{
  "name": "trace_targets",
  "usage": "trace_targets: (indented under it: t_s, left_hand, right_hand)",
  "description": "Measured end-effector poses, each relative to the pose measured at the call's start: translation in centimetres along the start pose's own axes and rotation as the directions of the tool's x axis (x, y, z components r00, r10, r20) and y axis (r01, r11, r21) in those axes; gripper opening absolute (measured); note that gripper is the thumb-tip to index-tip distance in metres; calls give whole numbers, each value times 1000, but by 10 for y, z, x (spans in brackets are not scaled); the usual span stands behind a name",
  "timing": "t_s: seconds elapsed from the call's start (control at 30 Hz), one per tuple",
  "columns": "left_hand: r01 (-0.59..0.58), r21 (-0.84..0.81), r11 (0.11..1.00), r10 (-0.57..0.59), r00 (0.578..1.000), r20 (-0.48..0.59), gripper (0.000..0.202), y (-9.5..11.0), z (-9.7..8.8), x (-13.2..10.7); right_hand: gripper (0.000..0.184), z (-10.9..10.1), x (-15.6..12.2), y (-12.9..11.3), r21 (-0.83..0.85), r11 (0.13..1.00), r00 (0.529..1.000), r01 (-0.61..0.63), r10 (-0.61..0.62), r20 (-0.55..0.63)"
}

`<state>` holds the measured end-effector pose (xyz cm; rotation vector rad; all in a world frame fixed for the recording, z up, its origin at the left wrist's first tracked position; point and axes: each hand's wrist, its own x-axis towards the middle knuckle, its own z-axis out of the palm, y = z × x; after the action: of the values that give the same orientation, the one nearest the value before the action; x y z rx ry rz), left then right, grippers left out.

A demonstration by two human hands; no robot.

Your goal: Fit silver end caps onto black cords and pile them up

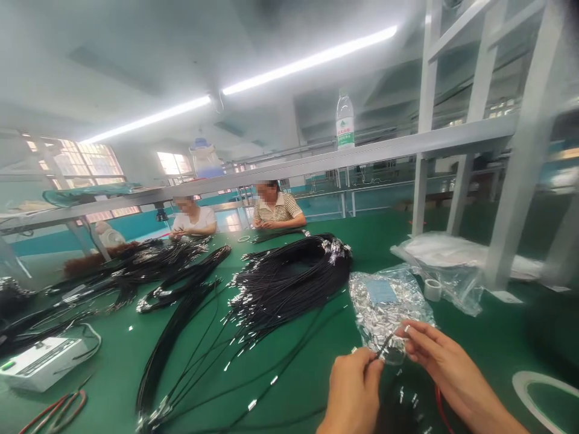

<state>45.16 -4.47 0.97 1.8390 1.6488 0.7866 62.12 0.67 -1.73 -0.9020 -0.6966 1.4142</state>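
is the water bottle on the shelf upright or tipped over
Upright: the water bottle stands on its base on the shelf, cap at the top.

A single head-worn camera looks forward and slightly down across a green worktable [316,361], the wearer's hands close at the lower right, two seated co-workers [235,214] distant at centre.

Factory assembly hall, cable line: long green worktop [452,235] shared along its length; bundles of black cords [280,283] with metal ends heaped across it; clear bag of small metal parts [384,304]; two seated workers [275,208] at far side; white steel shelf frame [420,144] overhead; fluorescent tube lights [307,60]; big windows [94,160]
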Motion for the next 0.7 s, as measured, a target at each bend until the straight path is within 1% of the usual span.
trace_targets:
  t_s: [0.07,0.17,0.3,0.4,0.57,0.63,0.7]
  left_hand:
    - [13,7,1000,-13,1000,9,25,-8,6,1]
    - [22,14,1000,-22,1000,16,26,-13,6,1]
    - [44,16,999,-44,999,6,26,-12,4,-1]
    - [54,9,999,-53,998,-21,25,-10,4,-5]
    - [51,-31,998,-53,997,-57,28,-11,3,-8]
    - [47,-44,998,-50,997,-58,30,-12,5,-10]
    - [51,-49,997,-54,997,-53,30,-14,7,-15]
  right_hand:
    - [59,0,0,1,-5,1000,1000,-3,3,-2]
    - [60,1,-1,4,-29,999,1000,-14,14,3]
    - [62,2,-4,10,-76,996,999,-48,49,8]
    - [62,2,-5,14,-115,990,997,-77,80,19]
    - [56,2,-7,16,-157,986,998,-58,62,26]
    - [56,-3,-6,19,-140,986,993,-96,103,49]
    - [57,-13,-2,29,-119,980,982,-159,170,86]
